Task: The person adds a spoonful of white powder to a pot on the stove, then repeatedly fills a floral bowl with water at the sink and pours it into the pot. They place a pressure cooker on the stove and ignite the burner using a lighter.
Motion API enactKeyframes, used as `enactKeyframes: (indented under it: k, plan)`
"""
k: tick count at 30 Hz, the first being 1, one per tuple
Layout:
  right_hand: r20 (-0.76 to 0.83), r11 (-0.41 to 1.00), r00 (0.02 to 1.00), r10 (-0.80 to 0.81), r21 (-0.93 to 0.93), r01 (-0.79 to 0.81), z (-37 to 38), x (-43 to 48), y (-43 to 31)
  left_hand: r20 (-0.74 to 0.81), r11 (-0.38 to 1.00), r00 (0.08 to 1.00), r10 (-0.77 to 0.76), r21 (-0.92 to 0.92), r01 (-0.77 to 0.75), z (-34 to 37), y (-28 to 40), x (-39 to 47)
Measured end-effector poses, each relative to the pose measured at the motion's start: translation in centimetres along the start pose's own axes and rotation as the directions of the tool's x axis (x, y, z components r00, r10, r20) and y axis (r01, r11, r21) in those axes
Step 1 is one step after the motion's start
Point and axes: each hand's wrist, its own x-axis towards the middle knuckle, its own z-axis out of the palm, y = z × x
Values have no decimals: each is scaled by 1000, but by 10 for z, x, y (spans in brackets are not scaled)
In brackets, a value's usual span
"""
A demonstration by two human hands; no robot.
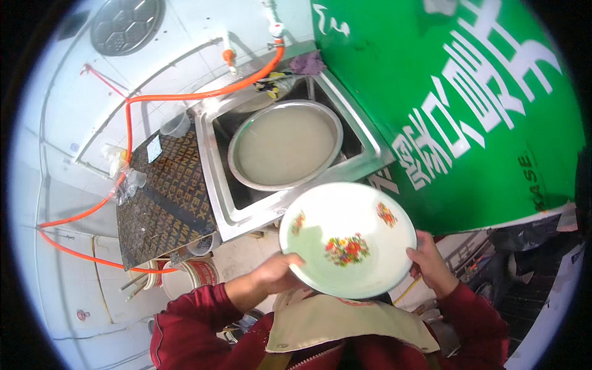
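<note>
Between my two hands is a white enamel-look basin [319, 270] with floral prints on its bottom and sides. My left hand [276, 273] grips its lower left rim, thumb on the inside. At the right rim my right hand [428, 261] has its thumb over the edge and its fingers beneath, partly hidden. The basin is held over the front edge of a stainless steel sink [206, 152]. In that sink stands a large round metal basin [286, 143] of cloudy, greyish liquid.
An orange hose [194, 96] runs from a wall tap [276, 30] along the left wall. A purple cloth [309, 63] lies at the sink's back corner. Left are a printed plywood board [166, 194] with a plastic tub [175, 124], and buckets [189, 277] below. A green panel [444, 115] borders the right.
</note>
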Motion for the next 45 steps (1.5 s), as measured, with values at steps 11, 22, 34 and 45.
enactKeyframes:
  k: [11, 22, 34, 45]
  plan:
    - [325, 396, 637, -699, -566, 723, 156, 272, -148, -357, 688, 675, 646, -112, -717, -99, 121, 45]
    - [433, 8, 414, -801, -684, 729, 320, 351, -332, -488, 529, 519, 702, -131, -839, -102, 202, 48]
    - [696, -274, 404, -594, -647, 712, 321, 380, -362, -492, 522, 528, 692, -165, -837, -94, 215, 54]
    - [674, 343, 392, -627, -213, 915, 313, 416, -350, -496, 511, 529, 688, -186, -839, -82, 213, 50]
